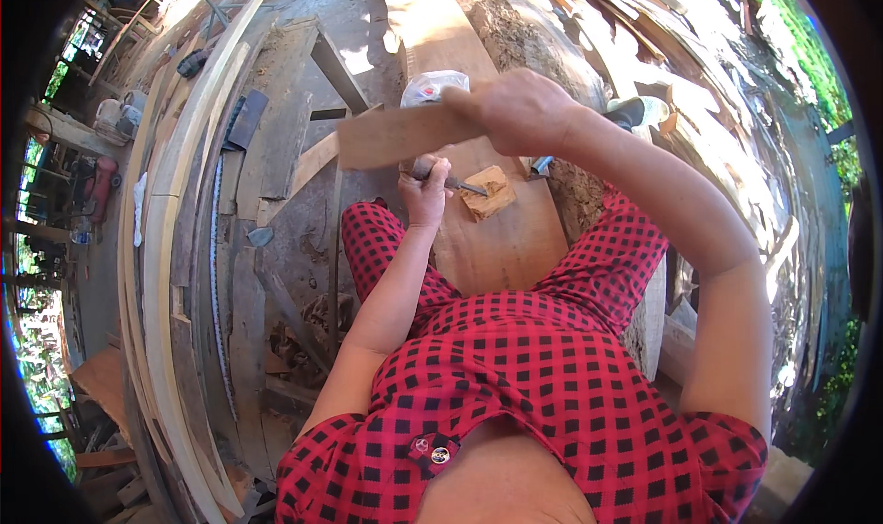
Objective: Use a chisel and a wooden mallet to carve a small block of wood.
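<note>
My left hand [425, 198] is closed around the handle of a chisel [471, 188]. Its blade slants down onto a small block of yellowish wood [489, 196], which has a carved hollow in it. This block lies on a wide wooden plank [501, 257] between my knees. Raised above the chisel, my right hand [526, 110] grips a flat wooden mallet [391, 138] at its narrow end. The mallet's broad part is slightly blurred and stands over the chisel handle, apparently apart from it.
A clear plastic bag [432, 86] lies on the plank beyond the mallet. Long timber strips [166, 193] run along the left, with a red power tool [103, 182] past them. A rough log [515, 41] lies right of the plank, near stacked scrap wood [681, 129].
</note>
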Motion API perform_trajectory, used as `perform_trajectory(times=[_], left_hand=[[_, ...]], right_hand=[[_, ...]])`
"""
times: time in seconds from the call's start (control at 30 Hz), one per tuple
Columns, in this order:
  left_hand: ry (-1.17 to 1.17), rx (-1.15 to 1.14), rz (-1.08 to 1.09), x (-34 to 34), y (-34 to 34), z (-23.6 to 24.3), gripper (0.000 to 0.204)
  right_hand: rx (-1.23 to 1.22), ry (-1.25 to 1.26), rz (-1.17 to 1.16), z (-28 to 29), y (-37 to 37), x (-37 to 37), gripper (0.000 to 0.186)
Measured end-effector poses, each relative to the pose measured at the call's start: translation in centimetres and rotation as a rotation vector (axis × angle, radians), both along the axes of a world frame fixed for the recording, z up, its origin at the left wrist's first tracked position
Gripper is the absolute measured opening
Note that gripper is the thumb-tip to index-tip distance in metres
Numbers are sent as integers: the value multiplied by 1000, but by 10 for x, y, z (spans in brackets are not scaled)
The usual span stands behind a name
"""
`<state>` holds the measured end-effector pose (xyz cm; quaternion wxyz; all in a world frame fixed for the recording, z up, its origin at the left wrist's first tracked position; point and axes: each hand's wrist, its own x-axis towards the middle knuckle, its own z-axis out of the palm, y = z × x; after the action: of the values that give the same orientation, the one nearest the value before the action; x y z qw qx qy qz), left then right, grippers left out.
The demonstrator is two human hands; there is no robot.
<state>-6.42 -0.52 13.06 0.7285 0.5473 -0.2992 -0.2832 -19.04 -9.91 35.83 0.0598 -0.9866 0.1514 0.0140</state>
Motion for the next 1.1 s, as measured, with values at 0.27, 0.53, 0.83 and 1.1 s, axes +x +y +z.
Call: perform_trajectory(times=[0.27,0.53,0.83,1.1], left_hand=[[29,-3,-19,1,2,2,8],[248,152,77,16,31,-13,20],[798,203,235,27,52,-53,27],[280,122,59,13,36,8,19]], right_hand=[[212,-166,-85,-33,3,-11,45],[423,-285,-508,-84,-6,-59,48],[1214,-294,-1138,-223,32,-119,33],[1143,-219,-1120,-249,32,-121,36]])
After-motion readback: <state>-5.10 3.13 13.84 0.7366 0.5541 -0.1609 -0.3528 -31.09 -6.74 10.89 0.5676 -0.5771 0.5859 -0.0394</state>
